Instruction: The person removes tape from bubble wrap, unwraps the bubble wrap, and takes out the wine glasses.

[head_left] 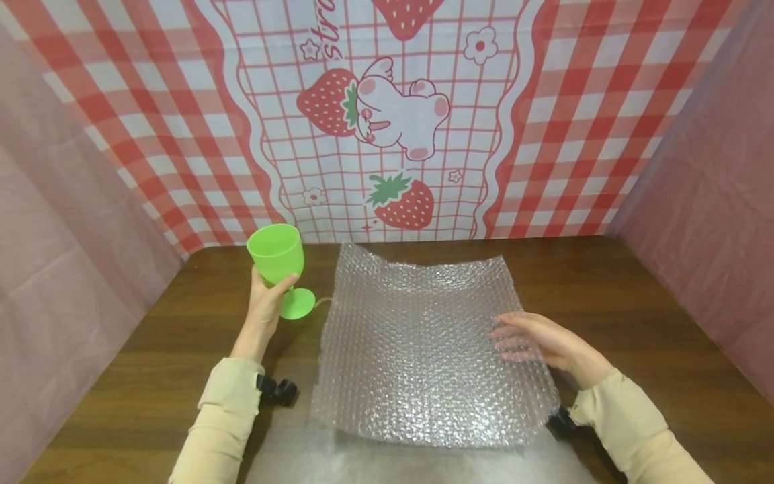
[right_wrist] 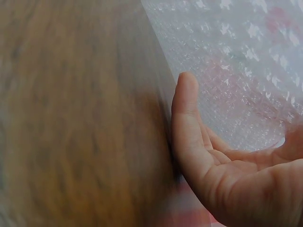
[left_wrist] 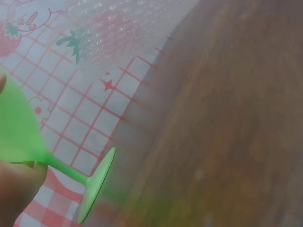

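Observation:
A light green goblet (head_left: 275, 252) is held around the lower bowl by my left hand (head_left: 266, 302). It leans slightly, and its stem and round foot show in the left wrist view (left_wrist: 97, 184). Whether the foot touches the table cannot be told. To its right, a clear sheet of bubble wrap (head_left: 417, 343) curves up at its far corners. My right hand (head_left: 544, 339) grips its right edge, the top digit in front and the other fingers seen through the plastic. In the right wrist view, the fingers (right_wrist: 187, 109) curve beside the bubble wrap (right_wrist: 236, 52).
Under the bubble wrap's near end, a pale translucent sheet (head_left: 417, 464) lies on the dark wooden table (head_left: 635, 323). A red-and-white strawberry cloth (head_left: 556, 121) hangs behind, and pink curtains (head_left: 707, 148) stand at both sides. Black wrist-camera mounts (head_left: 277, 390) sit on the sleeves.

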Tool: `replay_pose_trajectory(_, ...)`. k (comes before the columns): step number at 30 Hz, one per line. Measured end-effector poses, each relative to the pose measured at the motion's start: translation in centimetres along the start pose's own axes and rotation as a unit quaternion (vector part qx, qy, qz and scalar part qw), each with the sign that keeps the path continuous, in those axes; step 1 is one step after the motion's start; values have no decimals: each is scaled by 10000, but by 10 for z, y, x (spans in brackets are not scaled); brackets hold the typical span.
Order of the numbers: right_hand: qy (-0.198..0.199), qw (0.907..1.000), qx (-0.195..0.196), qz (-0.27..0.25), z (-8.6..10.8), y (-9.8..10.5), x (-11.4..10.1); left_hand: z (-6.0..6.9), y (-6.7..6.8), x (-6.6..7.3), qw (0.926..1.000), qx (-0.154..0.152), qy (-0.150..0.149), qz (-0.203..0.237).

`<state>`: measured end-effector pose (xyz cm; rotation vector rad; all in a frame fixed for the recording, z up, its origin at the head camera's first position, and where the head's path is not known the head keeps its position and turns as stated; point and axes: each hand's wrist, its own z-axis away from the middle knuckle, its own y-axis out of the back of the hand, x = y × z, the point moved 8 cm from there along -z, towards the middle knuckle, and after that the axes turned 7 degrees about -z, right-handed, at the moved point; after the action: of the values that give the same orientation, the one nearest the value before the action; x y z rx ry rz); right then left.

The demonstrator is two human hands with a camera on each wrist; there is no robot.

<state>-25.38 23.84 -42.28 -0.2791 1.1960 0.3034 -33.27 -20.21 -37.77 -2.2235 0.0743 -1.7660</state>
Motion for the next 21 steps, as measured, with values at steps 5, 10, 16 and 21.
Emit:
replay_pose_trajectory(5,22,10000,-70,13,1,1,0,3,3,-2,9991,-171,119,-377)
replay_pose_trajectory(10,66,9999,-52,67,2,4,-3,8,5,0,9971,-369,-106,-658)
replay_pose_trajectory(16,128,9998,-149,-14,5,7,-6,14,6,6,9934,-375,110,-1083)
replay_pose_trajectory(21,192,9995,-224,-148,8,9,-7,17,10,6,9860,-231,703,-1494)
